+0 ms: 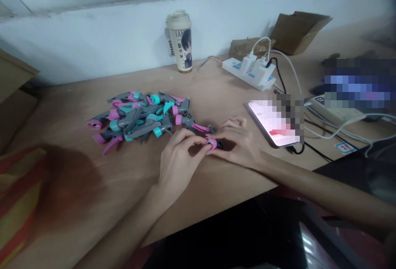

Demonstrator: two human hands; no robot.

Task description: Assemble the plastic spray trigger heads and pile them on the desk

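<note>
Close to the table's front edge, my left hand (179,157) pinches a pink collar (211,143) between thumb and fingertips. From the other side, the thumb and fingers of my right hand (239,143) close on the same piece. It looks like the collar of a trigger sprayer head; its body is mostly hidden by my fingers. Just behind my hands lies a grey sprayer head with a pink trigger (201,128). To the left is a pile of grey trigger sprayer heads (133,118) with pink and teal collars and triggers.
A lit phone (272,126) lies right of my hands. Behind it are a white power strip (236,67) with plugs and cables, and an open cardboard box (297,31). A coffee tumbler (180,42) stands by the wall. Red-and-yellow striped material (21,203) is at left.
</note>
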